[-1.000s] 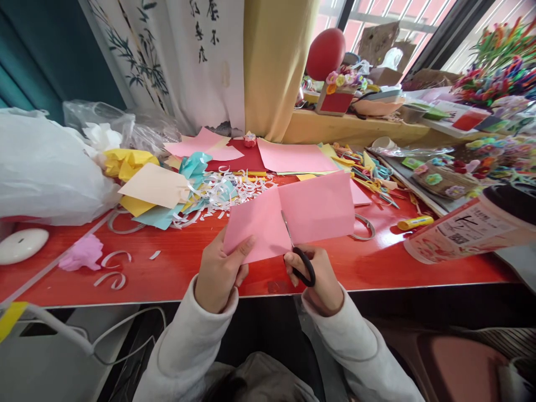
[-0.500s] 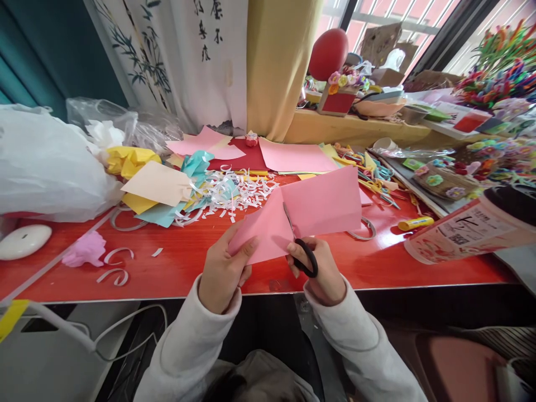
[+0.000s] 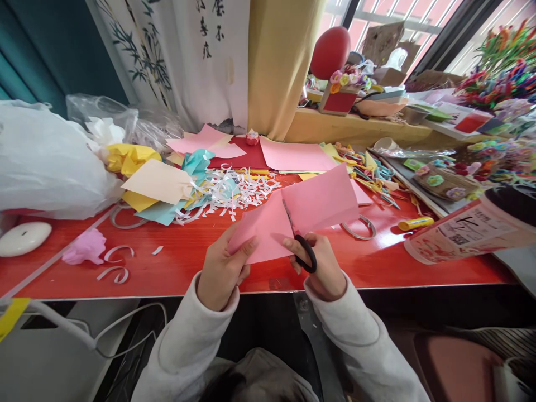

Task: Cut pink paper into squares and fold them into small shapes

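Holding a plain, matte pink paper sheet (image 3: 316,201) and black-handled metal scissors (image 3: 300,241) above a glossy red counter (image 3: 167,273).
Our left hand (image 3: 218,272) pinches the sheet's left part, thumb on top; our right hand (image 3: 324,267) is curled around the scissors' handles, blade against the paper. Near it the sheet bends into two panels, creased or cut we cannot tell. Rightward, a tapered pink cup (image 3: 444,243) with a black lid wears a white label (image 3: 473,229) bearing a K-like mark and square code; a white hanging (image 3: 184,61) shows black brushed characters, 不 among them.
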